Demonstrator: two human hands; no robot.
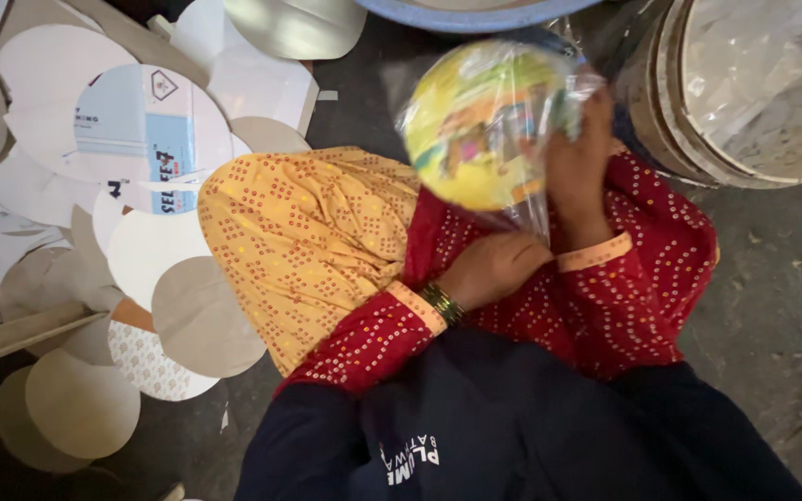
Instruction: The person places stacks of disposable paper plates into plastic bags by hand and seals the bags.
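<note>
- right hand (579, 167) is clamped on the right edge of the round yellow printed stack in clear plastic wrap (480, 125), holding it tilted up above the lap.
- left hand (492, 269) sits just below that stack, fingers curled shut on the wrap's loose tail.
- the stack's flat face looks up at the camera, and the grey metal drum (754, 102) stands just right of the stack.

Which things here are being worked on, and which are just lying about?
In hand:
- colourful round stack in clear plastic bag, held by right hand
- left hand at the bag's lower end

Lying about:
- cardboard discs on the floor
- blue tub rim
- round drum
</note>
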